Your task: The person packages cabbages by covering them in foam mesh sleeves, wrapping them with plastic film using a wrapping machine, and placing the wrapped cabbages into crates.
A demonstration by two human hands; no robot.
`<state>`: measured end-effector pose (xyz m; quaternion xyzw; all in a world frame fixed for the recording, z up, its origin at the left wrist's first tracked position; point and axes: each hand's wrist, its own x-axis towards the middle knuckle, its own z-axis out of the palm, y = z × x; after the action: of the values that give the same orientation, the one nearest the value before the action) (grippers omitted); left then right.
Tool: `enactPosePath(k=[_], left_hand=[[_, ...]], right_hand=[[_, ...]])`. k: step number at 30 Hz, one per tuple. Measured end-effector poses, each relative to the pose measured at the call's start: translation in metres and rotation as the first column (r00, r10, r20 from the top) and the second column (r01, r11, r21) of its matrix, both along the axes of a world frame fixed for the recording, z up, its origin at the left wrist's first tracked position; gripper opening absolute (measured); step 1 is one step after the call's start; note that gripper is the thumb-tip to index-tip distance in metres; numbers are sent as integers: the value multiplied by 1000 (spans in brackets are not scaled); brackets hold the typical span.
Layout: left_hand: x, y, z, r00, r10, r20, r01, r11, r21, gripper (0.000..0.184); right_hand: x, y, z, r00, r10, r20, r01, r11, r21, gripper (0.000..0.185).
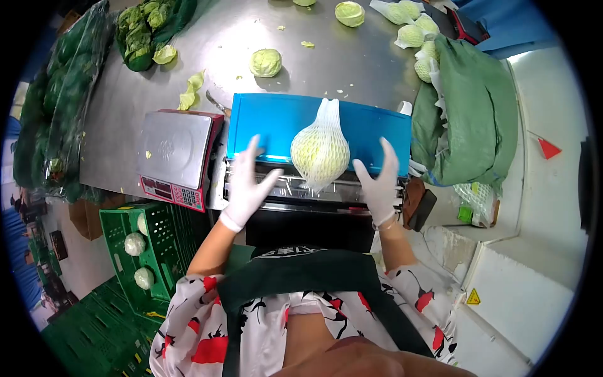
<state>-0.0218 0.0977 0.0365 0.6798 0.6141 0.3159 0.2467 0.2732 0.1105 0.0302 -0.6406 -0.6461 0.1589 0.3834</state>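
A cabbage in a white foam net sleeve [320,151] rests on the blue-topped machine [264,122] in front of me, the gathered end of its net pointing away. To its left is my left hand [248,188], white-gloved, fingers spread and holding nothing. On the other side my right hand [379,185], also gloved, has thumb and fingers apart with nothing in it. Both hands are above the machine's near edge, apart from the cabbage. A bare cabbage [266,63] lies on the metal table [207,38] beyond the machine.
A red-edged scale [176,147] stands left of the machine. Netted cabbages [411,36] and a green sack [474,113] are at the right. Loose leaves [191,91] and a knife [218,102] lie on the table. A green crate [135,276] holds wrapped cabbages at lower left.
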Motion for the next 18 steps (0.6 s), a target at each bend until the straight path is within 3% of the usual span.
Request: enactPosePath(k=[1,2,4,6,7,10,12,13,14,15,16,17,18], left_hand=[[-18,-17,-10,942,100,-320,-85,995,61,84],[-35,-34,-30,867,178,-466,-133,983,128,85],[-44,-61,-35,862,186,-471,-156,982,103,87],[-30,-65,-30,841,175,-512,-118,983,143,89],[-24,-64,-37,845,178,-504,-128,983,132,89],[-18,-56,-54,866,206,-456,-158,977,142,83],[-26,-52,-74,954,193,-229,-197,980,7,74],[-26,-48,-67,986,152,-72,-144,984,104,64],[-25,-47,-59,893,157,422,-108,985,-138,45],[-31,-53,-47,906,7,423,68,985,-161,36],[-38,-62,-34,892,-147,427,244,953,-181,27],[-38,-74,-12,871,-250,423,354,916,-188,15],[-45,-80,17,849,-402,343,475,865,-162,14]], right_hand=[[8,-20,-1,976,-107,187,102,994,40,74],[13,-39,-8,907,-215,361,192,976,99,70],[10,-77,-29,791,-304,531,348,937,19,67],[-1,-99,-55,721,-263,641,415,905,-95,68],[-7,-96,-56,709,-288,644,422,905,-60,69],[-12,-75,-63,811,-285,510,418,893,-166,54],[-5,-69,-67,928,-254,272,303,940,-157,31],[5,-69,-65,983,-139,118,156,975,-157,26],[14,-71,-64,999,-14,-39,9,990,-139,22],[14,-81,-45,923,-57,-380,-54,960,-275,17],[18,-94,-17,835,-83,-543,-149,917,-369,18],[21,-107,24,898,-13,-441,-201,877,-436,16],[34,-122,31,897,29,-442,-272,824,-497,16]])
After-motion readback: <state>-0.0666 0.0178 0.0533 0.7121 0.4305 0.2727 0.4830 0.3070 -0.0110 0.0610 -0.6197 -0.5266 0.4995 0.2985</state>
